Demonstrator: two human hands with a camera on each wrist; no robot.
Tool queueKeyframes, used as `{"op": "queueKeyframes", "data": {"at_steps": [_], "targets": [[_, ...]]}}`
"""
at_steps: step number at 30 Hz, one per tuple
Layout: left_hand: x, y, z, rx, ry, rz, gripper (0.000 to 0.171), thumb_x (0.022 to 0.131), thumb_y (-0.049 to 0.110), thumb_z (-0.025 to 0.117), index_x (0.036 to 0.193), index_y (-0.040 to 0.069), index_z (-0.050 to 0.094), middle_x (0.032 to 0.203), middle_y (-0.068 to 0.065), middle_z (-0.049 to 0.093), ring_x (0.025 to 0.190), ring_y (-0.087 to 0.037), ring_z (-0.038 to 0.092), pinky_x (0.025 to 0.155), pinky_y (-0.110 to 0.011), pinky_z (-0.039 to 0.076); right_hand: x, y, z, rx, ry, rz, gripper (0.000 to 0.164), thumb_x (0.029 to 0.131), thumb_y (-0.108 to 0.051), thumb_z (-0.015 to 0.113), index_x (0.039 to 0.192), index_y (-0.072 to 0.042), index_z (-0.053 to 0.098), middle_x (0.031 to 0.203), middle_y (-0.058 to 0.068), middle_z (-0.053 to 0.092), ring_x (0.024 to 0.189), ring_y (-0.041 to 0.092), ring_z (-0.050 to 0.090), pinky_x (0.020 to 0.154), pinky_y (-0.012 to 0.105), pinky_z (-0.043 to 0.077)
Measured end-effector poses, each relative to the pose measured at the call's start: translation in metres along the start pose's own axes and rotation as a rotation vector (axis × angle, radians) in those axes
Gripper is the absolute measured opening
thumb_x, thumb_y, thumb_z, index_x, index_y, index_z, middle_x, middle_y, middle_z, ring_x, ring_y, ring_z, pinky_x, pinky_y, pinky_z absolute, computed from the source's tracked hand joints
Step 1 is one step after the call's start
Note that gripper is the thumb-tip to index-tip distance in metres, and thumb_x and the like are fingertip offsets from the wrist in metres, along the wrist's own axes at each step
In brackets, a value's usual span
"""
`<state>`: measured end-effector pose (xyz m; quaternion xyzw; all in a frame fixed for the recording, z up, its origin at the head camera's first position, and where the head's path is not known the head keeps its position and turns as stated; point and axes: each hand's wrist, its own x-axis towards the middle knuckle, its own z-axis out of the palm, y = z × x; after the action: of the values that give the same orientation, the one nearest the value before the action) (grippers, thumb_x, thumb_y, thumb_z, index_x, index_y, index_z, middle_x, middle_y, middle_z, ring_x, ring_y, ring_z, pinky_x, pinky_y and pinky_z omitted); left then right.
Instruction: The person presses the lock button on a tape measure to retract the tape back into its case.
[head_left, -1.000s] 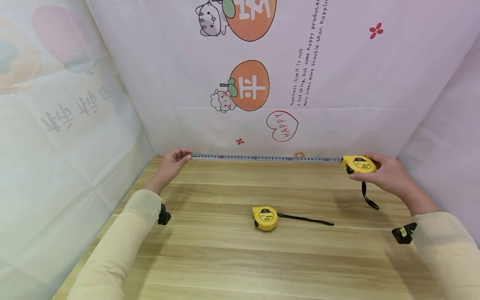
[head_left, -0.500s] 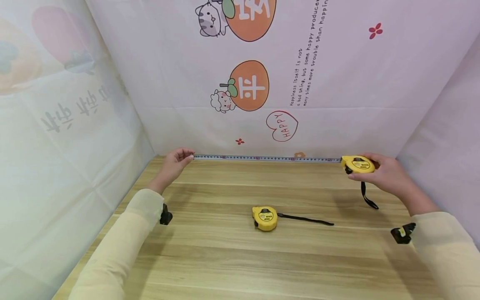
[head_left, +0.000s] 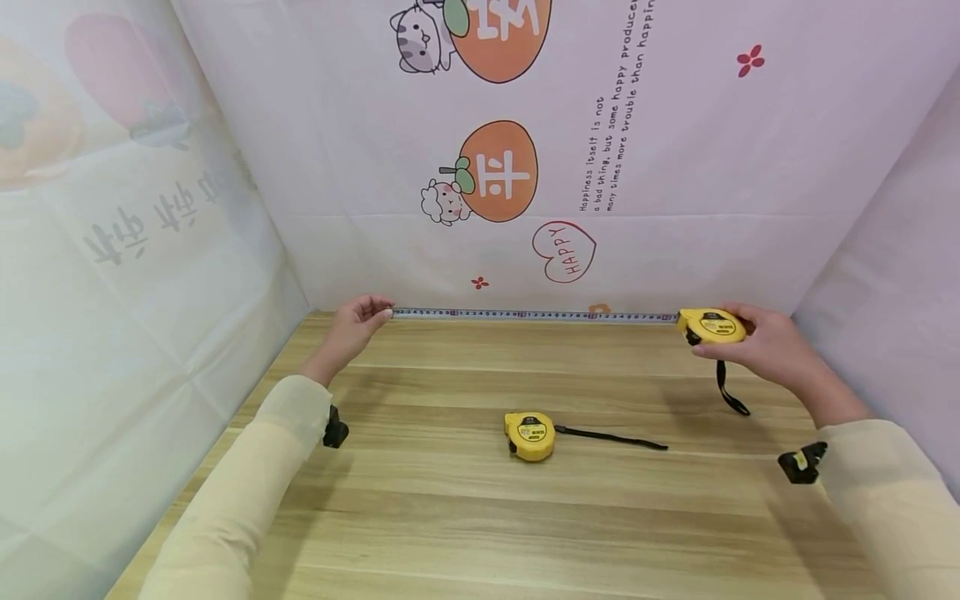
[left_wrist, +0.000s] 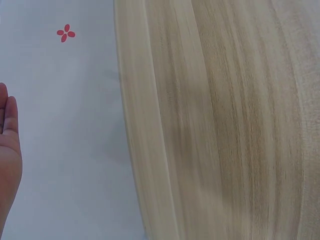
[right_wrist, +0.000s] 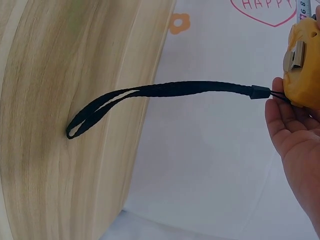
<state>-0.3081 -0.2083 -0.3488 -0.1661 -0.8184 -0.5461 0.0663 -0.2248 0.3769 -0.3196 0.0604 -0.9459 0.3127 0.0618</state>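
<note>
My right hand point(head_left: 772, 346) grips a yellow tape measure point(head_left: 712, 326) by its case at the back right. From it the white blade point(head_left: 555, 316) runs straight left along the foot of the back cloth. At the blade's far left end, my left hand point(head_left: 354, 329) pinches the tip between thumb and fingers. A black wrist strap point(right_wrist: 170, 90) dangles from the held case in the right wrist view. Only the edge of the left hand shows in the left wrist view, where the blade is out of sight. A second yellow tape measure point(head_left: 530, 437) lies mid-table.
The second tape measure's black strap point(head_left: 615, 438) stretches right across the wooden table point(head_left: 450, 533). White printed cloth point(head_left: 360, 167) stands behind the table, with more cloth on the left and right sides. Black wrist cameras point(head_left: 802, 462) sit at both cuffs.
My left hand has moved a little to the right with the blade's tip, and the exposed blade has become shorter. My right hand and the case have shifted slightly left.
</note>
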Motion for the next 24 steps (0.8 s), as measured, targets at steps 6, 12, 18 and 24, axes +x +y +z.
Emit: {"op": "queueKeyframes", "data": {"at_steps": [6,12,18,24], "targets": [[0.0014,0.0008,0.0012,0.015,-0.013,-0.002,0.027,0.1,0.018,0.056,0.12,0.0,0.059,0.113,-0.012,0.059,0.102,-0.02,0.057,0.085,-0.026,0.049,0.0006,-0.0001,0.0002,0.001,0.002,-0.004,0.098,0.081,-0.05,0.076,0.146,0.008,0.032,0.133,0.03,0.045,0.108,0.038,0.051,0.066,0.023,0.046],[0.0027,0.0011,0.003,0.001,-0.029,-0.011,0.028,0.1,0.019,0.057,0.121,0.0,0.058,0.114,-0.012,0.059,0.104,-0.021,0.057,0.086,-0.027,0.049,0.0004,0.0005,0.0004,0.002,0.009,-0.013,0.097,0.081,-0.049,0.076,0.146,0.008,0.032,0.133,0.03,0.046,0.106,0.036,0.051,0.065,0.023,0.047],[0.0027,0.0019,0.0052,-0.005,-0.033,0.002,0.028,0.1,0.019,0.057,0.119,-0.001,0.059,0.111,-0.013,0.059,0.099,-0.019,0.057,0.082,-0.024,0.049,0.0004,-0.0006,0.0014,0.0,0.0,-0.003,0.098,0.08,-0.051,0.076,0.146,0.007,0.032,0.132,0.029,0.046,0.106,0.037,0.051,0.066,0.025,0.047],[0.0015,0.0067,0.008,-0.006,-0.038,-0.016,0.029,0.101,0.017,0.056,0.122,-0.003,0.058,0.113,-0.014,0.059,0.099,-0.016,0.056,0.082,-0.022,0.048,0.0002,-0.0017,0.0019,-0.005,-0.009,0.01,0.1,0.08,-0.052,0.076,0.147,0.007,0.032,0.133,0.029,0.046,0.108,0.038,0.051,0.068,0.027,0.047]]}}
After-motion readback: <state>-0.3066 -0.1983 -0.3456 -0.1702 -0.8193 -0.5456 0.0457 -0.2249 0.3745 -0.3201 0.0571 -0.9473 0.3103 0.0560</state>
